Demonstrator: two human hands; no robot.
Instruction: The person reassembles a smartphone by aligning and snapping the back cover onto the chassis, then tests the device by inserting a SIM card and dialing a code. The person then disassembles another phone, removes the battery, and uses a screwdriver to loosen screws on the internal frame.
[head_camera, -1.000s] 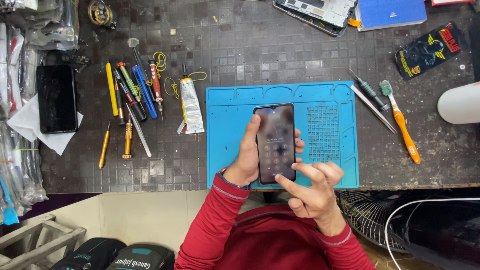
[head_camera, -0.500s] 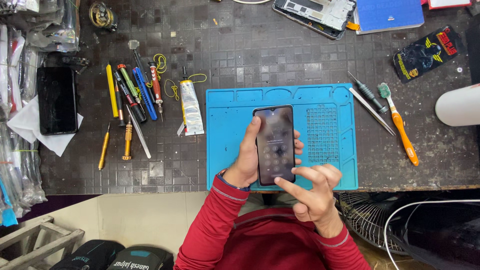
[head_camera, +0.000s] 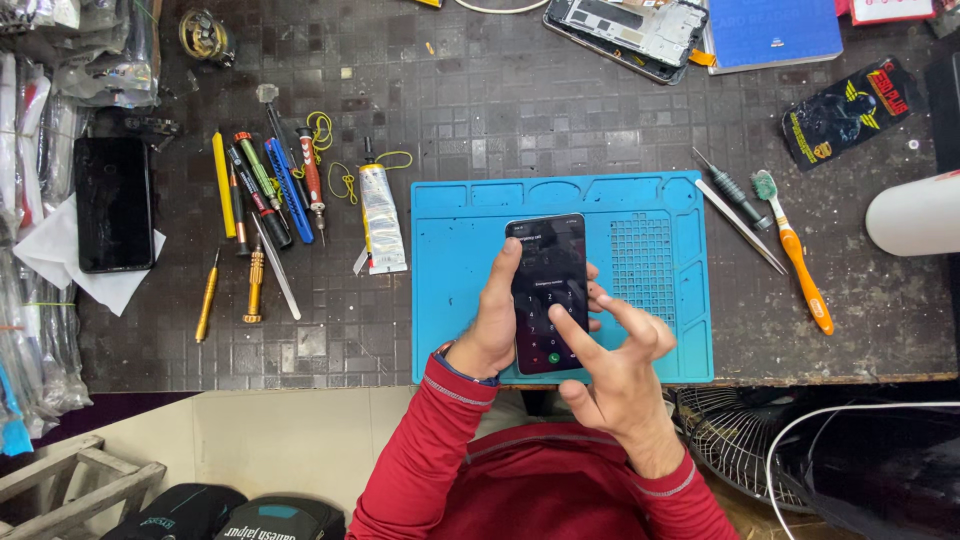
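We cradle the black smartphone in our left hand, fingers wrapped round its edges so the lit dial pad faces up, over the blue silicone mat at the bench's near edge; our right hand grips nothing, its fingers spread and the forefinger laid on the lower keys, free to tap; beyond the mat's left edge a glue tube and a row of screwdrivers lie within reach; toward the right edge rest tweezers and an orange toothbrush; a second dark phone sits on white paper at the far left.
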